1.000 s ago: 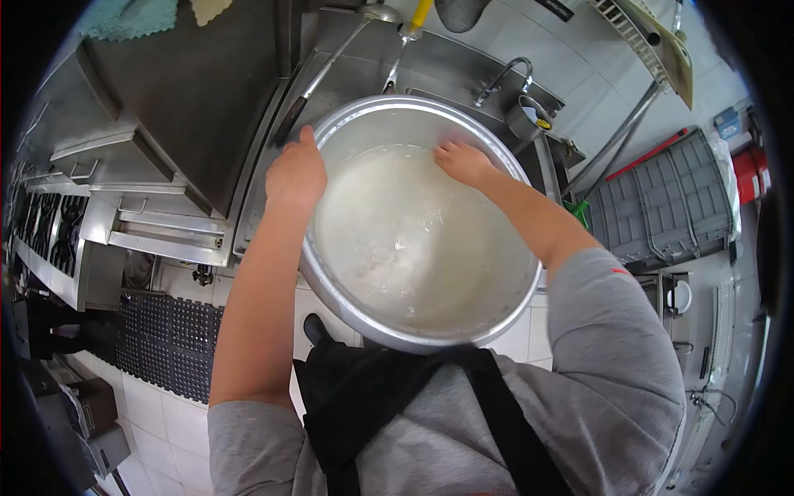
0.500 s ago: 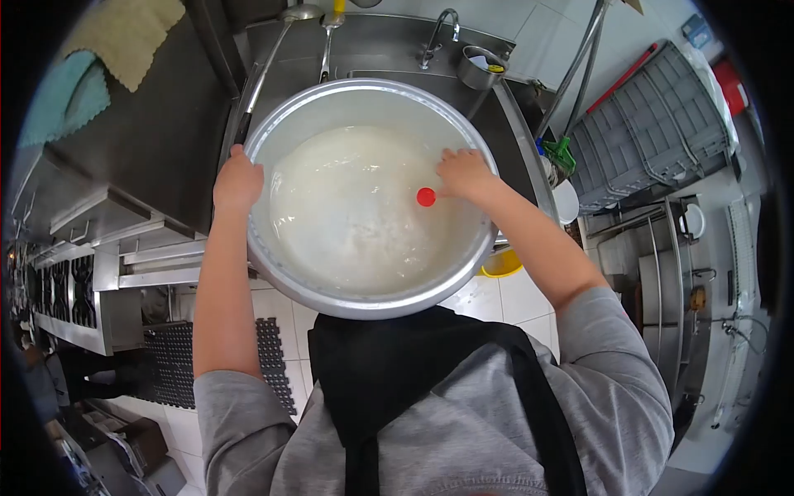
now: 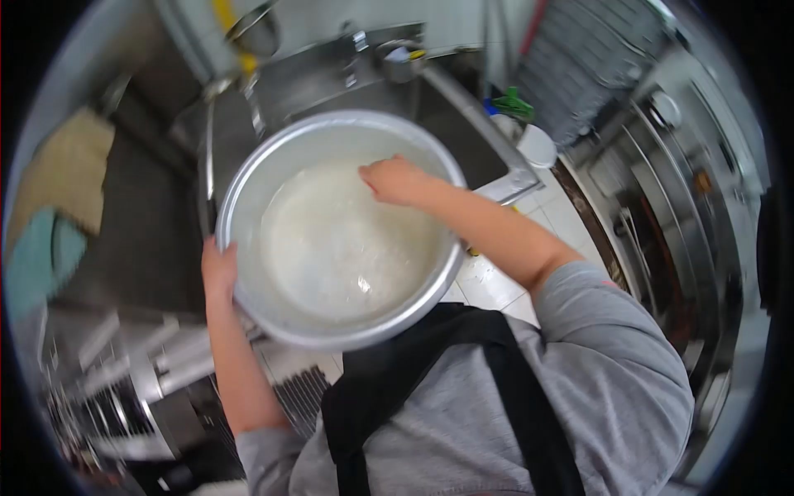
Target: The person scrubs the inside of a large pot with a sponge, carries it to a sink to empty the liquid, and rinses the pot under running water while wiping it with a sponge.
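A large round metal pot (image 3: 343, 335) is in front of my body at the sink, with cloudy whitish water (image 3: 322, 248) inside; what lies at its bottom is hard to make out. My left hand (image 3: 219, 269) grips the pot's left rim, fingers wrapped over the edge. Inside the pot, my right hand (image 3: 397, 180) is above the water near the far right, its fingers curled. Its palm faces away, so whatever it may hold is hidden.
Behind the pot are a steel sink (image 3: 463, 124), a tap (image 3: 357, 50) and a small metal pot (image 3: 403, 62). Long-handled ladles (image 3: 210, 149) lie to the left. Beige cloth (image 3: 70, 169) and teal cloth (image 3: 41, 256) rest on the left counter. A grey rack (image 3: 591, 58) stands right.
My right hand has moved from the pot's right inner wall inward over the water. My view has turned and shifted, while my left hand keeps its grip on the rim.
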A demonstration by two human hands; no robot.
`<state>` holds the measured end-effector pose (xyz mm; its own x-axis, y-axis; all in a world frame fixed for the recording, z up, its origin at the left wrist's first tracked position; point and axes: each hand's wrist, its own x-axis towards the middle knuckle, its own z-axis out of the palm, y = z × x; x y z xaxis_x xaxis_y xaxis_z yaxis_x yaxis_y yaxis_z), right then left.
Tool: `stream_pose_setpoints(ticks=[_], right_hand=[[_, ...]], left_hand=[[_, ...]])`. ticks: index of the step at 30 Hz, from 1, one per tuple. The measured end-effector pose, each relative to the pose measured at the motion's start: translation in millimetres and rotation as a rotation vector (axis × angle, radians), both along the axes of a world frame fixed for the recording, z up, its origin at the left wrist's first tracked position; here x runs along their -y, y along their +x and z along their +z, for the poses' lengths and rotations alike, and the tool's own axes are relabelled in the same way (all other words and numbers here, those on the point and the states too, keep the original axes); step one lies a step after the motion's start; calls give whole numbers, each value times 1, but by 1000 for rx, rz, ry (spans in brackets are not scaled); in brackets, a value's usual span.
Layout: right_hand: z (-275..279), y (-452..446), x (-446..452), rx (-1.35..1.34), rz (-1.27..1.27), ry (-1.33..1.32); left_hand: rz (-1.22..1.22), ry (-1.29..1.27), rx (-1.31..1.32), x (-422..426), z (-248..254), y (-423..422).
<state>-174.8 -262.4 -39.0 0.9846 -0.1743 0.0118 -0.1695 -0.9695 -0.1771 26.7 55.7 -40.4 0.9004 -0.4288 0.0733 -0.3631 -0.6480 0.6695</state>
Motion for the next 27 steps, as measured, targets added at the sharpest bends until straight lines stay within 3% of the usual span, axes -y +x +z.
stream_pose_setpoints(ticks=[1,3,5,7,11,12,17,21,25,27], right_hand=[[19,-9,-7,160,-102,-35],[30,-42,-4,406,-270,-186],[17,-68,2,407,-419,-140],[9,-84,0,455,-610,86],[26,-118,6,452,-792,435],[33,-127,9,390,-813,585],[25,-176,27,441,-750,642],[24,-233,40,435,-717,673],[15,-316,59,504,-771,628],[9,-366,74,557,-746,485]], left_hand=[[-51,-57,-79,-5,-6,9],[-102,-352,-494,-10,-10,16],[-124,-440,-553,-16,-15,16],[-86,-326,-419,-16,-11,6],[-42,-360,-528,-12,-12,-17],[-38,-333,-530,-8,-13,-21],[-17,-129,-498,3,-10,-47],[-123,-262,-442,25,-8,-77],[-138,-149,-345,92,20,-146],[-210,-133,-341,127,28,-183]])
